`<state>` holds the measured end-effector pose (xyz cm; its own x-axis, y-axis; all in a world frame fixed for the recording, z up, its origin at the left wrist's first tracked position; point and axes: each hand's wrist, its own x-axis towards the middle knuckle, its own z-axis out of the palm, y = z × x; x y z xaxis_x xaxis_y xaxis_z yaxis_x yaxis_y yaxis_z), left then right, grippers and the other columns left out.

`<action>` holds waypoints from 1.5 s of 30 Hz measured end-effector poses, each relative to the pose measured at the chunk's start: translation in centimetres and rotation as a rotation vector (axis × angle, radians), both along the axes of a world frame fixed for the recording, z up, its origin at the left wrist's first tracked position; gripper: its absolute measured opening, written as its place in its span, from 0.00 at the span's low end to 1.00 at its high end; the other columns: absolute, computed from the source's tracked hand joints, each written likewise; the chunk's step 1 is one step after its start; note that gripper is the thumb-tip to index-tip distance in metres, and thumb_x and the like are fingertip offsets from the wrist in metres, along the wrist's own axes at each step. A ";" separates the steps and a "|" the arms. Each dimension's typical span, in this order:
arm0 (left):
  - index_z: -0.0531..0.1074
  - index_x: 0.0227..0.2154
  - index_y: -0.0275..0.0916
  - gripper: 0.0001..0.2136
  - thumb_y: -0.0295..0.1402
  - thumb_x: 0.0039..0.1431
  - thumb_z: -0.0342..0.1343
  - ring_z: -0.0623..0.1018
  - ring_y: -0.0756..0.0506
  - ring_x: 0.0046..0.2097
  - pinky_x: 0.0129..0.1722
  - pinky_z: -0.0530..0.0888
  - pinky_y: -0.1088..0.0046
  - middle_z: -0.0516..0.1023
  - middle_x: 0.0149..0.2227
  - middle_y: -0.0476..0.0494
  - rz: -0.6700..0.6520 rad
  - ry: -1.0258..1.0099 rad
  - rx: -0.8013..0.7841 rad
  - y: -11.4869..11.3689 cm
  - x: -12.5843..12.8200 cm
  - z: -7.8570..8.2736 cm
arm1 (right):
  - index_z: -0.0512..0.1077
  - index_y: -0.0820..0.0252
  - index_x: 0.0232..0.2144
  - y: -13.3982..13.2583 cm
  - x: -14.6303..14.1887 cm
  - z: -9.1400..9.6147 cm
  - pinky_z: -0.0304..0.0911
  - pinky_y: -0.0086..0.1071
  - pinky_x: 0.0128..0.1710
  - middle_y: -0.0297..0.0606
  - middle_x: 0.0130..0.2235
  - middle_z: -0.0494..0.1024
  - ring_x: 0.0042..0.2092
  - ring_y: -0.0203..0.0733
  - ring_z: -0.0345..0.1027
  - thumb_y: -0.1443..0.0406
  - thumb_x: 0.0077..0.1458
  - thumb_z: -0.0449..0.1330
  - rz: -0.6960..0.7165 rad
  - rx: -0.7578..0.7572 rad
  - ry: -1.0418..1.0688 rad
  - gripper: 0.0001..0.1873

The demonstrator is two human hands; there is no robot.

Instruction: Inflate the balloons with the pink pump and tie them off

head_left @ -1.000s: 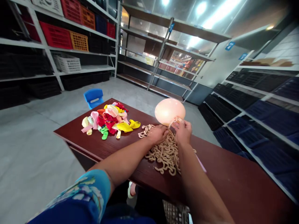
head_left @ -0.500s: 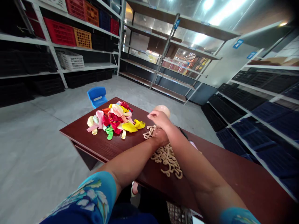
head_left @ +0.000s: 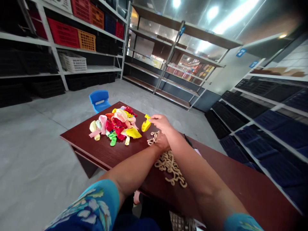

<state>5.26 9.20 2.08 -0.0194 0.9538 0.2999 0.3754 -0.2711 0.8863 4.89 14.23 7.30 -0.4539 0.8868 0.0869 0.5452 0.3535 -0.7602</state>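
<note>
My right hand (head_left: 160, 122) reaches across my left arm and pinches a limp yellow balloon (head_left: 145, 124), lifted just off the edge of a heap of uninflated coloured balloons (head_left: 115, 124) on the dark red table (head_left: 101, 150). My left hand (head_left: 162, 143) rests on a pile of beige curly clips (head_left: 169, 165); the right forearm covers most of its fingers. No inflated balloon shows in this view.
A small blue chair (head_left: 99, 100) stands on the grey floor beyond the table's far left corner. Metal shelving with red, orange and white crates (head_left: 72, 35) lines the left wall. Dark trays fill the racks (head_left: 264, 106) on the right.
The inflated peach balloon my hands held over the clips has gone from view. My right hand swung left across my left arm and picked a yellow balloon from the heap.
</note>
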 end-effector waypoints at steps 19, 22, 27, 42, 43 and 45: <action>0.69 0.34 0.32 0.24 0.50 0.58 0.41 0.76 0.45 0.34 0.32 0.72 0.69 0.75 0.31 0.36 -0.520 -1.415 -0.393 0.7 -2.8 1.4 | 0.74 0.49 0.34 -2.1 10.7 2.2 0.54 0.37 0.50 0.31 0.43 0.76 0.47 0.38 0.65 0.70 0.48 0.56 0.257 0.680 -0.253 0.12; 0.67 0.31 0.33 0.08 0.30 0.60 0.45 0.75 0.50 0.31 0.32 0.72 0.72 0.74 0.30 0.42 -0.281 -1.549 -0.428 1.7 -2.6 0.7 | 0.72 0.48 0.42 -3.2 13.3 2.1 0.52 0.40 0.53 0.33 0.49 0.72 0.52 0.40 0.61 0.68 0.49 0.55 0.222 0.656 -0.214 0.18; 0.65 0.31 0.36 0.06 0.25 0.60 0.44 0.62 0.57 0.18 0.18 0.61 0.81 0.65 0.21 0.52 -0.222 -1.634 -0.325 2.3 -3.5 0.2 | 0.73 0.57 0.38 -4.1 21.3 0.8 0.61 0.37 0.41 0.39 0.39 0.76 0.40 0.40 0.68 0.58 0.52 0.52 -0.385 0.507 -0.120 0.15; 0.66 0.37 0.38 0.08 0.22 0.60 0.44 0.59 0.58 0.18 0.20 0.61 0.82 0.64 0.22 0.54 -0.204 -1.676 -0.205 2.6 -4.9 0.0 | 0.71 0.59 0.35 -6.8 25.2 -1.8 0.57 0.31 0.28 0.41 0.32 0.75 0.31 0.42 0.67 0.51 0.40 0.61 -0.400 0.323 -0.611 0.22; 0.66 0.36 0.38 0.08 0.22 0.60 0.44 0.60 0.58 0.18 0.21 0.62 0.82 0.65 0.22 0.54 -0.190 -1.685 -0.205 2.6 -5.0 0.0 | 0.71 0.58 0.37 -7.0 24.1 -1.2 0.58 0.32 0.30 0.40 0.35 0.75 0.34 0.42 0.68 0.52 0.42 0.60 -0.332 0.376 -0.557 0.21; 0.67 0.36 0.38 0.08 0.23 0.60 0.44 0.63 0.58 0.20 0.23 0.64 0.81 0.67 0.23 0.53 -0.148 -1.700 -0.200 2.8 -5.1 0.0 | 0.69 0.55 0.43 -7.4 21.9 -0.5 0.60 0.33 0.36 0.39 0.40 0.75 0.39 0.43 0.67 0.55 0.44 0.60 -0.216 0.472 -0.449 0.23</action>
